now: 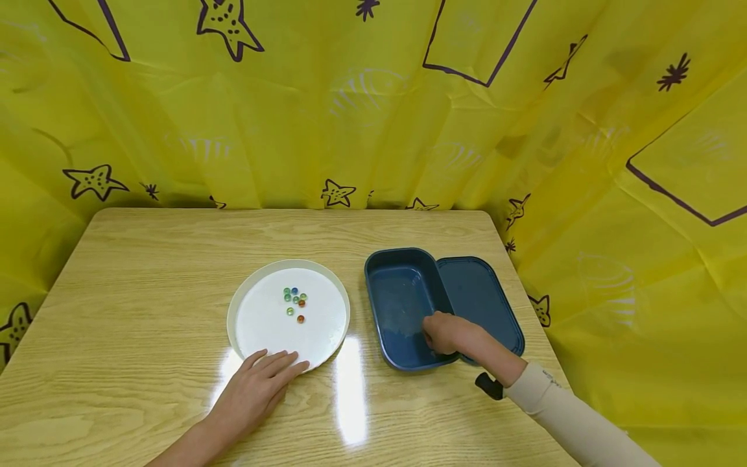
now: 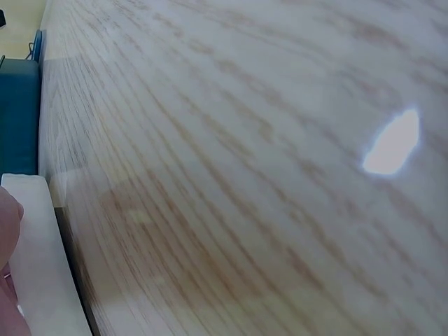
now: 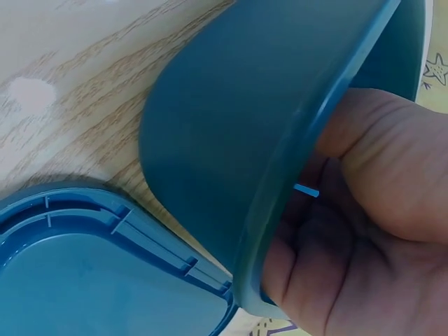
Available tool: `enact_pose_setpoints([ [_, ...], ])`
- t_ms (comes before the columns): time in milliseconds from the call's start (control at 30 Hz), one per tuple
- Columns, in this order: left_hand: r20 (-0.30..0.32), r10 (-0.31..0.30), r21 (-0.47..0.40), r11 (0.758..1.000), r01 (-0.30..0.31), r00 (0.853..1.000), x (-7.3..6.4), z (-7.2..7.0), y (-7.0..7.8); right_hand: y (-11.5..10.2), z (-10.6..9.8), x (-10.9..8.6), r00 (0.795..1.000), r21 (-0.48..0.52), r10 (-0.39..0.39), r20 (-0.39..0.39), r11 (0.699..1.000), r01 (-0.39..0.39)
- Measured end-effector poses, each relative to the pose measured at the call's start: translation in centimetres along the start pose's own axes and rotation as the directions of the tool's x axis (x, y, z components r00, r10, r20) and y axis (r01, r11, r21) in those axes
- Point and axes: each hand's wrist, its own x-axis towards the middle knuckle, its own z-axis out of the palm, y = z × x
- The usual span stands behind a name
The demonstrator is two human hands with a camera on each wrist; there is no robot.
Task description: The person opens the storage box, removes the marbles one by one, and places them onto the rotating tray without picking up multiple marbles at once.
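Observation:
My left hand rests on the near rim of a round white tray, its fingers extended over the edge. Several glass marbles, among them a blue marble and an orange marble, lie around the tray's middle. In the left wrist view, fingertips lie at the tray's wall. Down inside a dark blue rectangular box, near its front right corner, is my right hand with fingers bent. The box wall hides the fingertips in the right wrist view; I cannot tell whether they hold anything.
A flat blue lid lies to the right of the box, close against it. All of this stands on a wooden table. A yellow curtain with drawn starfish hangs behind the table and along its sides.

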Motion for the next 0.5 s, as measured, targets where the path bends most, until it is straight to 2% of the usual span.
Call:
enact_pose_setpoints([
  [267,0.001,0.0,0.01,1.0,0.0,1.0,-0.01,0.03,-0.01,0.07,-0.15,-0.26,0.999,-0.036,-0.041,-0.034,0.999,0.04],
  [500,-0.001,0.002,0.011,1.0,-0.002,1.0,-0.03,-0.02,-0.01,0.23,-0.58,-0.09,0.993,-0.025,-0.079,-0.083,0.997,0.077],
])
